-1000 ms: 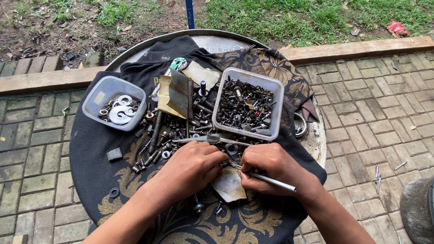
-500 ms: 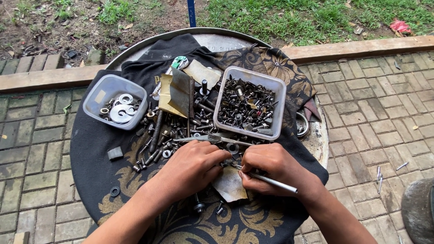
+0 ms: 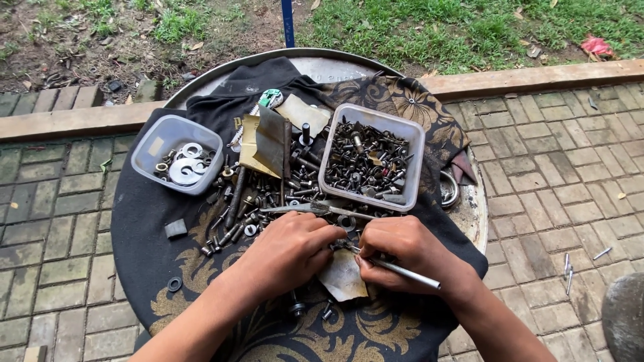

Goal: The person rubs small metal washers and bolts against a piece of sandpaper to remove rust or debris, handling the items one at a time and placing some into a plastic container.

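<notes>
We count two clear plastic tubs: one (image 3: 176, 154) with washers, one (image 3: 371, 157) full of screws and bolts. Between them lies one loose heap of bolts (image 3: 261, 201) on the dark cloth (image 3: 147, 261). Our left hand (image 3: 288, 251) and right hand (image 3: 402, 251) are close together; the right is clamped on a thin metal rod (image 3: 396, 267), which crosses under its fingers.

Outdoor yard: brick paving (image 3: 550, 174), grass (image 3: 456, 27), round scrap-hardware tray (image 3: 335, 64)
</notes>
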